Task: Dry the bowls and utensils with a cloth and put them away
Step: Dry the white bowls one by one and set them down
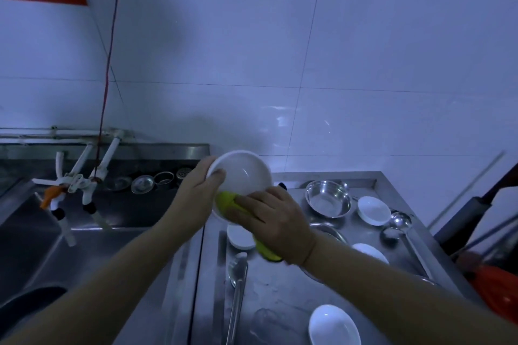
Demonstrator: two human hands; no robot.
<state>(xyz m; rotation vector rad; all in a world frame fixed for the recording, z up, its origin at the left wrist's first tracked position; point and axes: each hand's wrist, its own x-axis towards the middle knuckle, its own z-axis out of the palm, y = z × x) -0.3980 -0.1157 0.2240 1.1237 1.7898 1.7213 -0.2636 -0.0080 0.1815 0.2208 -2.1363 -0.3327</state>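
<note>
My left hand point(199, 193) grips a white bowl point(243, 173) by its left rim, thumb inside, and holds it tilted above the steel counter point(280, 302). My right hand point(273, 218) holds a yellow-green cloth point(227, 201) against the bowl's lower edge. On the counter lie a steel bowl point(328, 202), several small white bowls point(373, 210) point(239, 237) point(333, 326) point(370, 252), a steel ladle point(399, 223) and a long steel spoon point(237, 283).
A steel sink point(56, 246) lies to the left, with taps point(84, 190) over it and metal strainers point(143, 184) on its back ledge. Dark handles and an orange object point(493, 286) stand at the counter's right edge. A tiled wall rises behind.
</note>
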